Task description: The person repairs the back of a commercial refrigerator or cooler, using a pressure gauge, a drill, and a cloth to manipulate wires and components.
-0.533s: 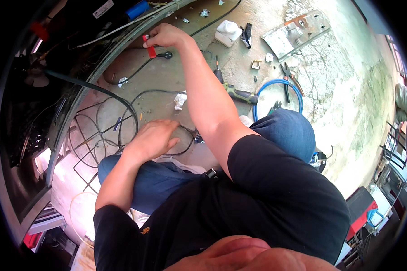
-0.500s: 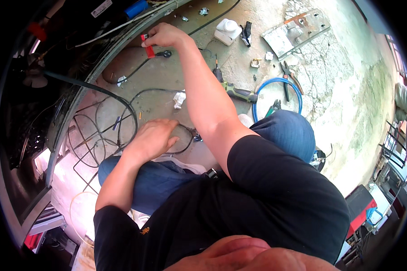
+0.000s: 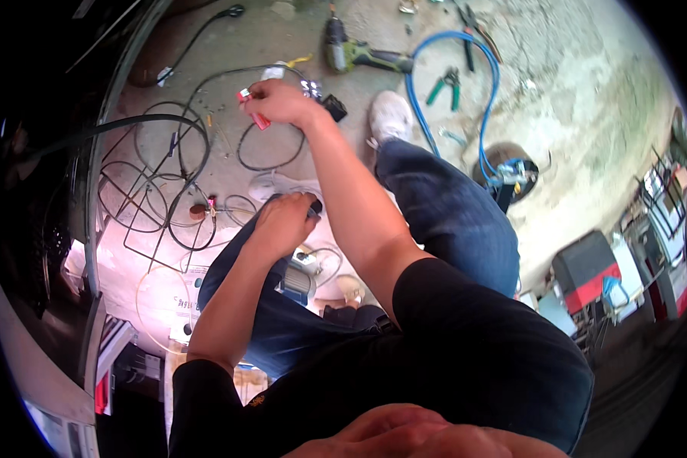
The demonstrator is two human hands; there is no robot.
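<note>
My right hand (image 3: 278,101) is closed on a red lighter (image 3: 259,120), pinching it between thumb and fingers above the floor. Below it a black cable loop (image 3: 271,166) lies on the concrete. A black block (image 3: 333,108) and some small shiny bits (image 3: 311,88) are beside the wrist. My left hand (image 3: 286,221) rests over my bent left knee, thumb apart from the fingers. Between thumb and forefinger a dark patch shows; whether it is cloth or a separate thing, I cannot make out.
A green cordless driver (image 3: 362,57), a blue hose (image 3: 492,99), green-handled pliers (image 3: 444,89) and black-handled pliers (image 3: 468,38) lie ahead. Tangled black cables and a thin metal frame (image 3: 149,183) spread at left beside a dark machine's edge (image 3: 103,160). A red-and-black box (image 3: 586,269) stands right.
My view has shifted, so the floor things sit higher and the white bottle is out of sight. The right hand has drawn back from the machine's edge with the lighter. My left hand stays at the knee.
</note>
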